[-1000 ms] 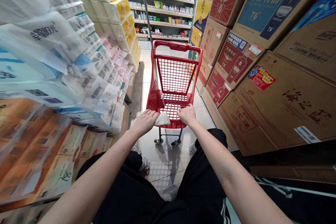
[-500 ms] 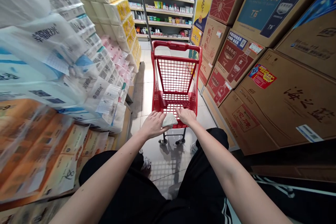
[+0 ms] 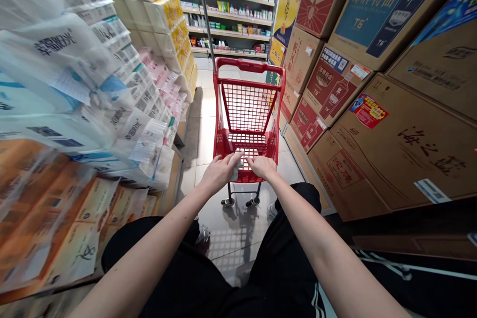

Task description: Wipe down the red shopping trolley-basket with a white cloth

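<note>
A small red plastic shopping cart [image 3: 248, 66] with grid walls stands between my knees. My left hand [image 3: 219, 171] is at the left of its near end, fingers bent over a pale cloth [image 3: 235, 175]. Only part of that cloth shows below my fingers. Just beside it, my right hand [image 3: 263, 167] holds the near rim, with its thumb side toward the left hand; the fingertips are partly hidden. A dark pole [image 3: 207, 20] rises from the cart's far left corner.
Wrapped tissue packs [image 3: 122, 94] are piled on the left, with orange packs [image 3: 40, 208] nearer me. Cardboard cartons [image 3: 421, 139] form a stack along the right. Shelves of small bottles and boxes [image 3: 238, 12] stand at the far end of the tiled aisle [image 3: 203, 134].
My left hand has shifted slightly, its fingers now reaching further right over the cloth, so less of the cloth shows. The right hand stays at the cart's near end.
</note>
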Action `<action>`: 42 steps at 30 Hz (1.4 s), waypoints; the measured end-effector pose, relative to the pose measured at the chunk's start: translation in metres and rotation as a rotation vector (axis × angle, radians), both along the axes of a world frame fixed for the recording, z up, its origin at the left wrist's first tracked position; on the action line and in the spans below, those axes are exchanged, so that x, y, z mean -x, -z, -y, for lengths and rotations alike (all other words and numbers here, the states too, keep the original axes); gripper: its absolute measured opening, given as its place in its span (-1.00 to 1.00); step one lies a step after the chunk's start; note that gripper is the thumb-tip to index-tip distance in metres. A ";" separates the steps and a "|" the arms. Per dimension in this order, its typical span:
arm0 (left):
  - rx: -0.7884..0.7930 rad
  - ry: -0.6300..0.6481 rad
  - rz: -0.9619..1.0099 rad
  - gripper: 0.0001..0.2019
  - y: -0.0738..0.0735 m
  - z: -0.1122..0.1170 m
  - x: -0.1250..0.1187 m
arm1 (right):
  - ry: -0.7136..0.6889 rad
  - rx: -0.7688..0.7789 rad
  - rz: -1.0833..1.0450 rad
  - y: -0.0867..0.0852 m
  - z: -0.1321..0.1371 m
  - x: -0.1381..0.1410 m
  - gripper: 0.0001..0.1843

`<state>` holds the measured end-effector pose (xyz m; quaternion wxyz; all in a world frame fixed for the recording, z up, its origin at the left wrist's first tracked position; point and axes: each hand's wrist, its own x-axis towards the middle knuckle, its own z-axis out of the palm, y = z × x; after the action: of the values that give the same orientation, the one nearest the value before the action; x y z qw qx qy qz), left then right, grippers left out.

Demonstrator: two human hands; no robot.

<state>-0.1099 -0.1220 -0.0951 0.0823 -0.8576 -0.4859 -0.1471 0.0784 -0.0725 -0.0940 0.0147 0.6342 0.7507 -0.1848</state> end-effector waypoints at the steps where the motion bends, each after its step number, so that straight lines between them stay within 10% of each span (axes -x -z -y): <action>1: 0.004 -0.004 -0.004 -0.59 0.000 -0.002 0.000 | -0.007 -0.003 0.000 0.000 0.000 0.001 -0.17; 19: 0.115 0.127 -0.090 -0.55 -0.007 0.006 -0.028 | -0.014 -0.018 0.026 -0.001 -0.001 -0.008 -0.33; 30: 0.024 0.108 -0.064 -0.70 -0.005 0.008 0.007 | 0.021 -0.036 0.019 -0.002 -0.003 -0.017 -0.33; 42: -0.039 -0.040 -0.090 -0.69 -0.005 0.021 -0.025 | -0.005 -0.037 0.039 -0.007 0.003 -0.014 -0.33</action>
<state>-0.0849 -0.1431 -0.0903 0.1237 -0.8518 -0.4957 -0.1160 0.0923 -0.0757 -0.0870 0.0179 0.6359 0.7552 -0.1583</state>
